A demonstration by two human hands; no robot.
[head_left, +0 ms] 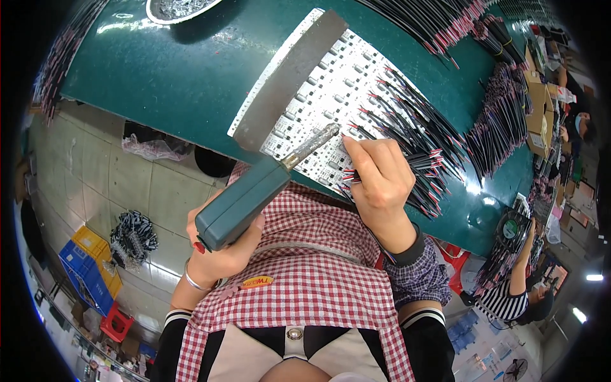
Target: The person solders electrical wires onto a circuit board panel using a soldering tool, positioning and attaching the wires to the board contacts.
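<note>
My left hand (235,258) is wrapped round the green body of a soldering gun (245,202). Its metal tip points up and right over a white circuit board panel (347,67) set with rows of small components. Close to the tip, my right hand (382,178) pinches thumb and finger together at the panel's surface; a thin wire seems to be held there, mostly hidden by the fingers. Black cables (414,121) with red and white ends fan out from the panel's right part, some passing under my right hand. A dark flat bar (289,86) lies along the panel's left side.
The green table (191,83) carries a round bowl (181,19) at the far left and cable bundles (499,121) at the right. Below left are stacked crates (92,270) and a red stool (117,323). A co-worker in a striped sleeve (503,304) sits at right.
</note>
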